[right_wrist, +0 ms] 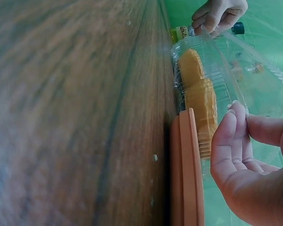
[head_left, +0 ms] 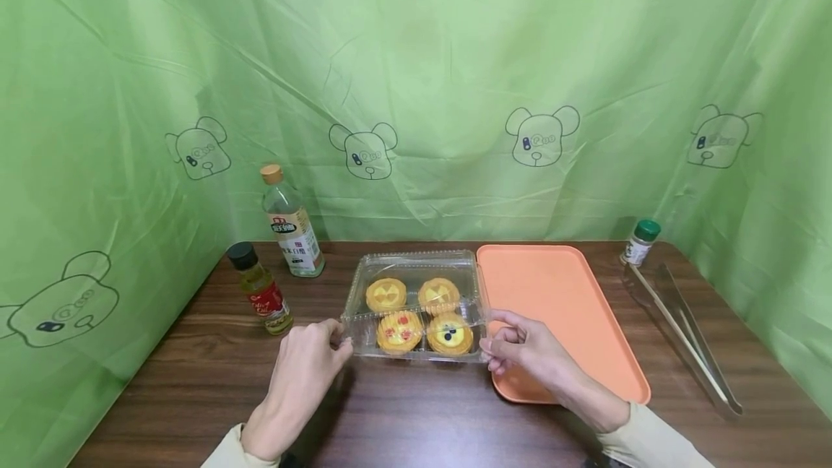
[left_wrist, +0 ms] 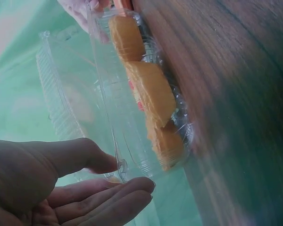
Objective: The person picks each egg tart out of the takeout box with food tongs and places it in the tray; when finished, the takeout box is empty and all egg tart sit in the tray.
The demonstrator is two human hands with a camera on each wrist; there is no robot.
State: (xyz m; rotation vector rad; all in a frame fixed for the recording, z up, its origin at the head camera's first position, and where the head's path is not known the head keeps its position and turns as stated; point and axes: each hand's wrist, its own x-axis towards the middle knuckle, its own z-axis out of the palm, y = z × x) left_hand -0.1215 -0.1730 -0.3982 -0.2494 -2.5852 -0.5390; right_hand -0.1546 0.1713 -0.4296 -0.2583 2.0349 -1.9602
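Observation:
A clear plastic clamshell box [head_left: 416, 262] in the middle of the table holds several egg tarts. Red pieces top the front left tart [head_left: 399, 332], dark berries the front right tart [head_left: 450, 334]; the two back tarts show through the plastic. My left hand [head_left: 310, 352] pinches the front left corner of the lid between thumb and fingers; the left wrist view shows the lid edge [left_wrist: 108, 113] raised above the tarts. At the front right corner, my right hand [head_left: 529, 349] pinches the same lid edge with thumb [right_wrist: 269, 129] and fingertips.
An orange tray [head_left: 552, 295] lies right of the box, under my right hand. Metal tongs [head_left: 689, 338] and a green-capped shaker [head_left: 640, 243] are farther right. An olive oil bottle [head_left: 263, 295] and a taller glass bottle [head_left: 295, 233] stand left. A green curtain [head_left: 442, 56] closes the back.

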